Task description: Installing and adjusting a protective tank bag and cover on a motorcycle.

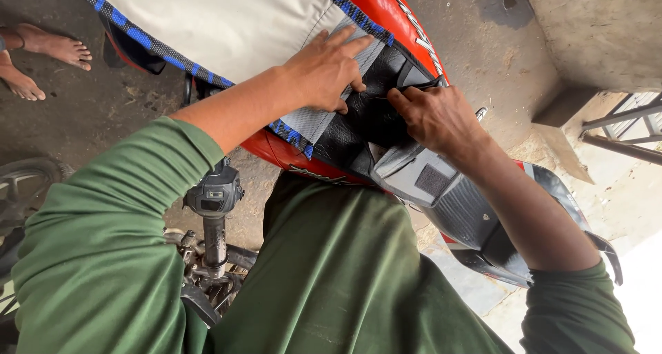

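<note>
Evidently the fitting of the seat cover [227, 23] over the black seat [365, 119] of the red motorcycle [372, 2] is underway: the left hand [324, 71] is pressing flat and open, the right hand [434, 119] is pinching the cover's edge. Next, tension needs evening.

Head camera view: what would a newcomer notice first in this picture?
First, the two hands at the centre: the left hand lies flat on a cream seat cover with blue woven trim, and the right hand presses on the black seat of a red motorcycle. Bare feet of another person stand at the upper left.
</note>
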